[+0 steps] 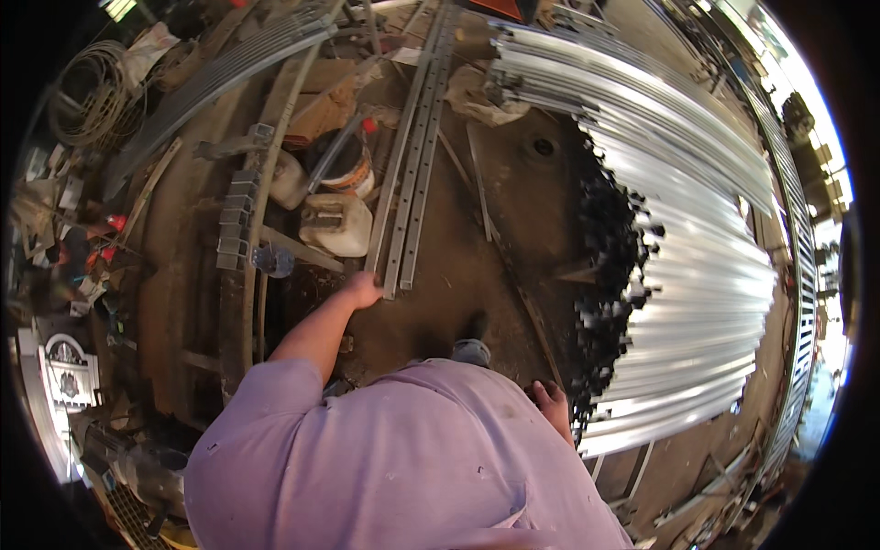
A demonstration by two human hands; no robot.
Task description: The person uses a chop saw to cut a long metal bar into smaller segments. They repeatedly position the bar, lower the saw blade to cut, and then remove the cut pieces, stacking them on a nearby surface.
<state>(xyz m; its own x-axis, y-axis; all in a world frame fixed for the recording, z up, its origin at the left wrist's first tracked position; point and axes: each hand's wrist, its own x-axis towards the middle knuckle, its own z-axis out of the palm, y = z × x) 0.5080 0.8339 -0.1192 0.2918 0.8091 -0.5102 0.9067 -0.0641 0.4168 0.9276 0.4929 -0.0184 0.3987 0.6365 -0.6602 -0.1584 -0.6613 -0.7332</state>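
Left of centre, my left hand (pixel 365 290) is closed around the near end of a long, thin metal bar (pixel 392 188). Right beside that bar lie other long metal bars (pixel 423 174) with rows of holes along them. My right hand (pixel 552 403) hangs low by my right side, next to the dark ends of a big stack of shiny metal tubes (pixel 687 302). Its fingers look curled, with a dark spot at the tips; whether they hold anything is unclear.
A dirty white jerrycan (pixel 337 225) and a bucket (pixel 346 165) stand left of the bars. Farther left are a rail with several small metal brackets (pixel 236 220) and a coil of wire (pixel 96 96). A thin strip (pixel 527 298) lies on the floor near my boot (pixel 475 330).
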